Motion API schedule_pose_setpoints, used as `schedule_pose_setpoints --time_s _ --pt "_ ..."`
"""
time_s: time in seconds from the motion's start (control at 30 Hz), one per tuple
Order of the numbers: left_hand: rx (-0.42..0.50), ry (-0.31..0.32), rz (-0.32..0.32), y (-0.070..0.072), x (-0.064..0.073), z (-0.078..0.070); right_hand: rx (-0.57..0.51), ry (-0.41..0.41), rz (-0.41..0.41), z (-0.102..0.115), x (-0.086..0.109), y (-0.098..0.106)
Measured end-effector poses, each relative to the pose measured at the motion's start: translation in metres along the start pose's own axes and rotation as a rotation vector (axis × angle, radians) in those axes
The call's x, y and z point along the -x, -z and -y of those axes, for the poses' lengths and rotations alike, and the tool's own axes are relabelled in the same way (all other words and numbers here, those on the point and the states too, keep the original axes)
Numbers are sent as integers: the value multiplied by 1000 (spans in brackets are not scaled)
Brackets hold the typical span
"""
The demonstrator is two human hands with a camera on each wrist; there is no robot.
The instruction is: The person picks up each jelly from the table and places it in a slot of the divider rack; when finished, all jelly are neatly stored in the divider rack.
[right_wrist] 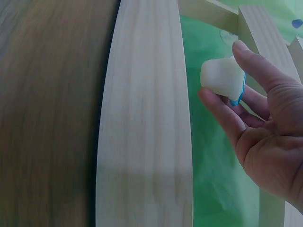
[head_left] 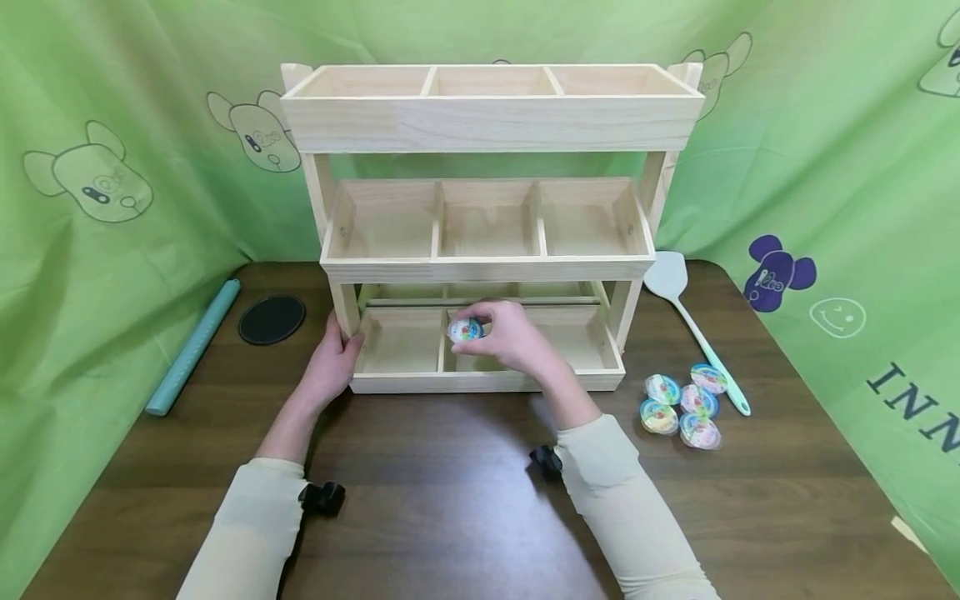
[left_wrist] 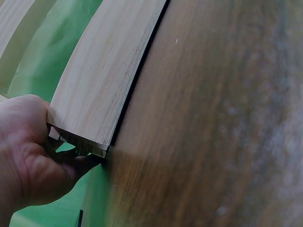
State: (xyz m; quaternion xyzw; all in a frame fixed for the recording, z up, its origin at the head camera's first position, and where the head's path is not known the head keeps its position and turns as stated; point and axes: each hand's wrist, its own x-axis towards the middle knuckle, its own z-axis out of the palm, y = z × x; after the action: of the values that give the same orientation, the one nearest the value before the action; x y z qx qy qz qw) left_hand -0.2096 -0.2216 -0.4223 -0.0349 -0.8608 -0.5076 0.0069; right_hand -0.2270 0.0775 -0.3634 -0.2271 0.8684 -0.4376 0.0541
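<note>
My right hand (head_left: 513, 337) pinches a small jelly cup (head_left: 465, 330) between thumb and fingers, above the bottom tray of a pale wooden three-tier rack (head_left: 487, 271). In the right wrist view the cup (right_wrist: 221, 76) has a whitish body and a blue-edged lid, and the fingers (right_wrist: 222, 111) hold it by its sides. At the rack's lower left corner, my left hand (head_left: 333, 360) grips the end of the bottom tray. The left wrist view has this hand (left_wrist: 35, 153) against the tray's end, with some fingers hidden behind the wood.
Several jelly cups (head_left: 697, 402) lie grouped right of the rack, beside a pale blue spatula (head_left: 693, 321). To the left are a blue roll (head_left: 193, 346) and a black round disc (head_left: 272, 320). Dividers split each tier into compartments. Green cloth (head_left: 82, 275) surrounds the brown table (head_left: 427, 500).
</note>
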Motion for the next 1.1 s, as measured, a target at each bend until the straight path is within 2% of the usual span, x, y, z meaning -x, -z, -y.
schedule_pose_setpoints --time_s 0.3,0.57,0.93,1.1 --pt "24 0 0 0 0 -2 26 -7 -1 5 -13 -16" --pt "11 -4 -16 -1 0 2 99 11 14 10 -25 -31" --pt "11 -7 -17 1 -1 1 72 58 15 19 -39 -54" --pt "23 -5 -19 -1 0 1 56 38 15 21 -44 -62"
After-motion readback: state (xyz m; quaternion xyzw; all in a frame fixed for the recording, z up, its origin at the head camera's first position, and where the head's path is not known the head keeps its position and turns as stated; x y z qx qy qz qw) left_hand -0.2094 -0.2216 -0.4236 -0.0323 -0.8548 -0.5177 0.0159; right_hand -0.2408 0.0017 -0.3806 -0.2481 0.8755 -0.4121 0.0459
